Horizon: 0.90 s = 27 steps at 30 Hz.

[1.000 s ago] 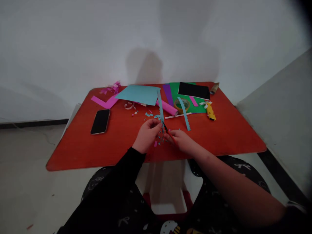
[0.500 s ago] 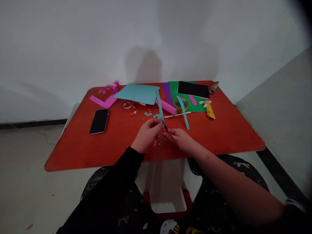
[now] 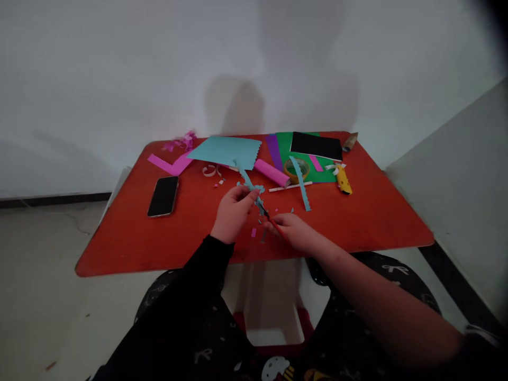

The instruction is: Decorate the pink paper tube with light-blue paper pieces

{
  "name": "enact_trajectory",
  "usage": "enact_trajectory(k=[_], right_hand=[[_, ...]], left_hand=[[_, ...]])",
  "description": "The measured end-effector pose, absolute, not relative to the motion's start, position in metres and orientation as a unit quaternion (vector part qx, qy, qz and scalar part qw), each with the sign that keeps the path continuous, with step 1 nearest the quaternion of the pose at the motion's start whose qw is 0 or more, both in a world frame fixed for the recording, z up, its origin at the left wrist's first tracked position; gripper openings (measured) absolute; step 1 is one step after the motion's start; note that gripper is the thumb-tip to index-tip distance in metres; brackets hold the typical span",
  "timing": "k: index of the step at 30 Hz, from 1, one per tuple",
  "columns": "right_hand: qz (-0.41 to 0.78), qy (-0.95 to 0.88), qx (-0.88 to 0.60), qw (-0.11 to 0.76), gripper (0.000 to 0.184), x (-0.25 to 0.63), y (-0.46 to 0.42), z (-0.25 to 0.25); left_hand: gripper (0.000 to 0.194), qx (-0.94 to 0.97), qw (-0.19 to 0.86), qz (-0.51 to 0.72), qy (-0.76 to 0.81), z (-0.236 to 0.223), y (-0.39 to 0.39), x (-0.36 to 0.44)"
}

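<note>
Pinched in the fingers of my left hand point(image 3: 234, 212) is a narrow light blue paper strip point(image 3: 246, 178), its far end reaching away over the table. My right hand point(image 3: 292, 230) grips red-handled scissors point(image 3: 277, 226), whose dark blades touch the strip's near end just right of my left fingertips. Small blue paper scraps point(image 3: 260, 188) and a pink scrap point(image 3: 254, 232) lie around and below the hands. A second scalloped blue strip point(image 3: 300, 182) rests to the right, its far end over a tape roll point(image 3: 291, 169). Whether the blades are closed is too small to tell.
On the orange-red table point(image 3: 130, 241) lie a phone point(image 3: 163, 196), a blue sheet point(image 3: 224, 151), a pink roll point(image 3: 272, 173), and a white stick point(image 3: 280, 189). A black-covered pad point(image 3: 316, 145) overlaps green paper point(image 3: 283, 140). A yellow object point(image 3: 343, 180) lies at right.
The blue strip has swung from nearly straight ahead to a leftward tilt, its far end now farther left. My left hand has shifted slightly left, and the scissors stay at the strip's near end.
</note>
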State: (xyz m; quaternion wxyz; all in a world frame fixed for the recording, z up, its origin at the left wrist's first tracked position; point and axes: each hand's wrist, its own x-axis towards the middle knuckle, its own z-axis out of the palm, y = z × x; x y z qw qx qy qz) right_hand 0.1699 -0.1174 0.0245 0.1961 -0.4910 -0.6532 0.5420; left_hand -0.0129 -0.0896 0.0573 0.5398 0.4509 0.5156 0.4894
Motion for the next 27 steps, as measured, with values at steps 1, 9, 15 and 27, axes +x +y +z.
enact_trajectory(k=[1,9,15,27], right_hand=[[0.547,-0.649,-0.49,0.198,0.056,0.169,-0.118,0.025],[0.549,-0.631,-0.51,0.202,0.057,0.164,-0.121,0.031],[0.536,-0.636,-0.516,0.205,0.054,0.165,-0.122,0.032],[0.538,-0.627,-0.513,0.233,0.059,0.164,-0.119,0.027]], left_hand=[[0.031,0.444,0.539,0.495,0.517,0.056,-0.09,-0.012],[0.032,0.4,0.542,0.518,0.527,0.055,-0.095,-0.006],[0.029,0.411,0.519,0.525,0.535,0.056,-0.098,-0.001],[0.028,0.383,0.517,0.551,0.531,0.055,-0.101,0.002]])
